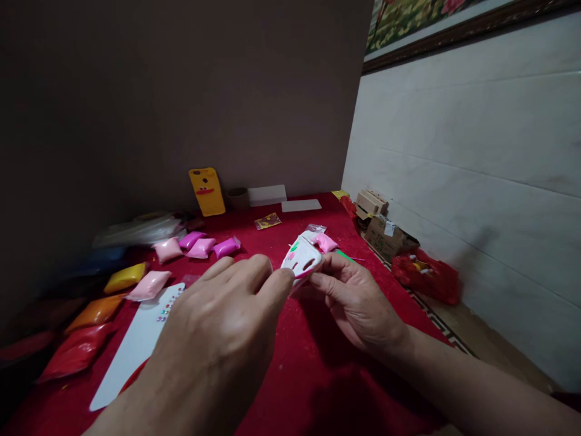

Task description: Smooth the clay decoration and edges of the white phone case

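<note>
Right hand is gripping the white decorated piece by its near edge, steadying it above the desk; left hand is pinching at its rim, working the surface.

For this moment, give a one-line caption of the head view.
Both hands, right hand and left hand, hold a small white craft piece above a red tablecloth.

Clay packets lie on the counter, left of the mask. A phone case stands behind them against the wall. Boxes sit on the floor to the right.
</note>
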{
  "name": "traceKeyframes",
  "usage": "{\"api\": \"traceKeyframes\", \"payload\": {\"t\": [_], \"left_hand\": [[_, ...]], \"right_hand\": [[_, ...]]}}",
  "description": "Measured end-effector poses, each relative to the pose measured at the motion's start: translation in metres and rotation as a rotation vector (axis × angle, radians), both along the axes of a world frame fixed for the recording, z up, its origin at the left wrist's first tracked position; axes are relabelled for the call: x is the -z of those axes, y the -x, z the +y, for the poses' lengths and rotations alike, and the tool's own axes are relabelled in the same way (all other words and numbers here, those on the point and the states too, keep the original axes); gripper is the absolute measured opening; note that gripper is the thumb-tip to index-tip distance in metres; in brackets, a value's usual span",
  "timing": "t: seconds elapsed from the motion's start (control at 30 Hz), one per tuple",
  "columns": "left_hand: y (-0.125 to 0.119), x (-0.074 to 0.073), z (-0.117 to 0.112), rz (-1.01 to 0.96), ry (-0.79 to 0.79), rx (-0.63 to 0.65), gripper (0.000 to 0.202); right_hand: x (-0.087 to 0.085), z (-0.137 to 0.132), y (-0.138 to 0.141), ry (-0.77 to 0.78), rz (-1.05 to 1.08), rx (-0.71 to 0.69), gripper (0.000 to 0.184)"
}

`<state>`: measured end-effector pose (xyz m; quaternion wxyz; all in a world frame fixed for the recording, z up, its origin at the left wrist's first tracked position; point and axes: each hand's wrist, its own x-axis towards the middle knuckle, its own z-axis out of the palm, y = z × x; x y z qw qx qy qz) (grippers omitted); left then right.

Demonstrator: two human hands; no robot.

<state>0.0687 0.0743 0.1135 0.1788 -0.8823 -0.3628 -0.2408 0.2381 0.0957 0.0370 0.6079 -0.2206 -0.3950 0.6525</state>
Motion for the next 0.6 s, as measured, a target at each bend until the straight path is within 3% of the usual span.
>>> {"api": "traceKeyframes", "payload": {"t": [0.6], "left_hand": [[-0.0019,0.0004,0.0025,-0.017,0.026,0.010,0.028]], "right_hand": [[0.0031,0.0007,-0.0014,-0.023,-0.072,0.003,0.006]]}}
